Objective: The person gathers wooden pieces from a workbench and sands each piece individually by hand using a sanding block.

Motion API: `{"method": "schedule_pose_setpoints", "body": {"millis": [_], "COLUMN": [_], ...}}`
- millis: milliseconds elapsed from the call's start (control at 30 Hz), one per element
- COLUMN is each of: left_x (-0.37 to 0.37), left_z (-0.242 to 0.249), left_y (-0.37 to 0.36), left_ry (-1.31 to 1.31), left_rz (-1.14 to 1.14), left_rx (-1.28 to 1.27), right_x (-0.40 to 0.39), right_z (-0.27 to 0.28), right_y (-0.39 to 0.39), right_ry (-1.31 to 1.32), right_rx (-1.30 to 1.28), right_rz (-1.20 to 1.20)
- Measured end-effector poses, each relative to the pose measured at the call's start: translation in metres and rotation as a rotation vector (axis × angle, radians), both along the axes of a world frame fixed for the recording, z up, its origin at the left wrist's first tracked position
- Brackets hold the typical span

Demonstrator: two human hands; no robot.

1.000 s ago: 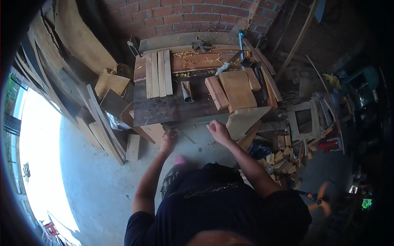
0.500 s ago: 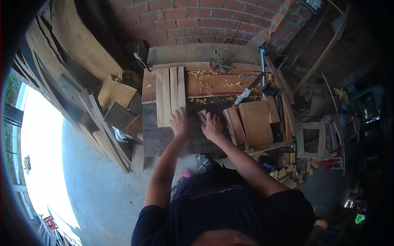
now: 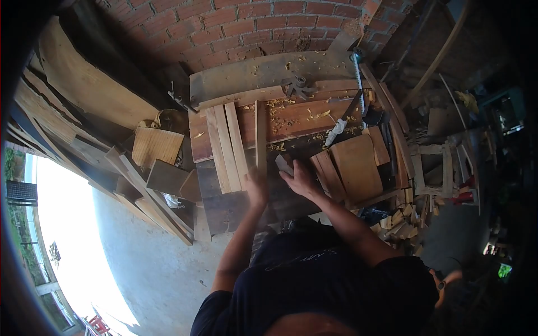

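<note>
Left hand [image 3: 256, 187]: fingers clamped around the near end of a wood strip [image 3: 260, 134].
Wood strip: over the table [image 3: 230, 211], just right of the other strips [image 3: 227, 148].
Right hand [image 3: 301, 180]: fingers pinched on a small grey piece [image 3: 284, 164], too unclear to identify.
Step in hand: seemingly, handling one strip separately.
Next move: probably calls for a steady left grip, clear of the neighbouring strips.

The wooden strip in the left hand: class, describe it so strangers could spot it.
Below the brick wall is a workbench, with three pale strips side by side on its left. Just right, the left hand holds the wooden strip by its near end. A gap separates it from those three.
</note>
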State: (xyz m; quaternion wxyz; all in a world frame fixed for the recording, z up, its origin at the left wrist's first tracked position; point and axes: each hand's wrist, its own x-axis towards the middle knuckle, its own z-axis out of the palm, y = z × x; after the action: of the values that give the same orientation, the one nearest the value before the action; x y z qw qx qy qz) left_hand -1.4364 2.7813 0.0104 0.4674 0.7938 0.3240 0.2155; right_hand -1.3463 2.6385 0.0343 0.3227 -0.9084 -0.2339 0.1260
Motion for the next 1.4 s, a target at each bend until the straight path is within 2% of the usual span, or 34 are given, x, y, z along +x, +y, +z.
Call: {"method": "schedule_pose_setpoints", "body": {"millis": [33,67,100,167,200,233,300,333,367,433,467,600,667,700,767,833,900,967,1033,1067,1167,1300,1333,1400], "left_x": [-0.005,-0.010,-0.015,-0.023,-0.024,-0.023,-0.014,-0.010,-0.007,-0.001,0.000,-0.013,-0.029,-0.036,-0.053,-0.064,-0.074,-0.084,-0.090,-0.094,-0.102,-0.094,-0.088,-0.068], "left_z": [0.004,0.013,0.019,0.028,0.032,0.038,0.039,0.039,0.039,0.038,0.034,0.038,0.037,0.036,0.046,0.049,0.048,0.047,0.047,0.047,0.041,0.044,0.046,0.035], "left_y": [-0.001,-0.001,-0.001,0.011,0.018,0.025,0.047,0.056,0.062,0.074,0.078,0.086,0.090,0.092,0.097,0.099,0.100,0.098,0.090,0.087,0.078,0.061,0.051,0.023], "left_ry": [-0.001,0.010,0.023,0.051,0.147,0.243,0.314,0.385,0.387,0.601,0.535,0.553,0.632,0.632,0.636,0.631,0.563,0.578,0.588,0.616,0.663,0.609,0.559,0.555], "left_rz": [0.005,-0.025,-0.056,-0.127,-0.050,0.027,0.097,0.170,0.175,0.079,0.119,0.102,0.073,0.074,-0.017,-0.046,-0.083,-0.096,-0.116,-0.107,-0.104,-0.144,-0.162,-0.148], "left_rx": [-0.011,0.025,0.060,0.065,0.230,0.395,0.434,0.483,0.477,0.466,0.441,0.330,0.385,0.387,0.336,0.331,0.301,0.329,0.357,0.390,0.456,0.385,0.361,0.418], "right_x": [0.003,0.009,0.010,0.008,0.009,0.009,0.008,0.014,0.011,0.007,0.010,0.001,0.002,0.003,0.006,0.007,0.006,0.010,0.011,0.015,0.016,0.021,0.020,0.024], "right_z": [0.001,0.004,0.006,0.014,0.018,0.019,0.020,-0.003,-0.003,-0.004,-0.010,-0.012,-0.013,-0.013,-0.013,-0.010,-0.002,-0.005,-0.011,-0.015,0.004,0.023,0.026,0.036], "right_y": [-0.001,0.000,0.004,0.014,0.021,0.031,0.052,0.060,0.068,0.083,0.089,0.099,0.103,0.104,0.107,0.111,0.114,0.111,0.107,0.105,0.081,0.043,0.035,0.014], "right_ry": [0.098,0.243,0.244,0.404,0.452,0.451,0.354,0.412,0.413,0.130,0.044,0.005,0.151,0.151,0.316,0.274,0.351,0.382,0.158,0.163,0.254,0.215,0.104,0.123], "right_rx": [0.104,0.053,0.041,0.385,0.416,0.408,0.540,0.477,0.470,0.279,0.166,0.227,0.343,0.346,0.371,0.464,0.603,0.558,0.378,0.356,0.334,0.385,0.457,0.442], "right_rz": [-0.050,-0.048,-0.044,-0.115,-0.110,-0.113,-0.069,-0.084,-0.079,-0.027,0.036,0.010,-0.022,-0.022,-0.078,-0.068,-0.110,-0.108,-0.078,-0.069,-0.073,-0.075,-0.087,-0.103]}}
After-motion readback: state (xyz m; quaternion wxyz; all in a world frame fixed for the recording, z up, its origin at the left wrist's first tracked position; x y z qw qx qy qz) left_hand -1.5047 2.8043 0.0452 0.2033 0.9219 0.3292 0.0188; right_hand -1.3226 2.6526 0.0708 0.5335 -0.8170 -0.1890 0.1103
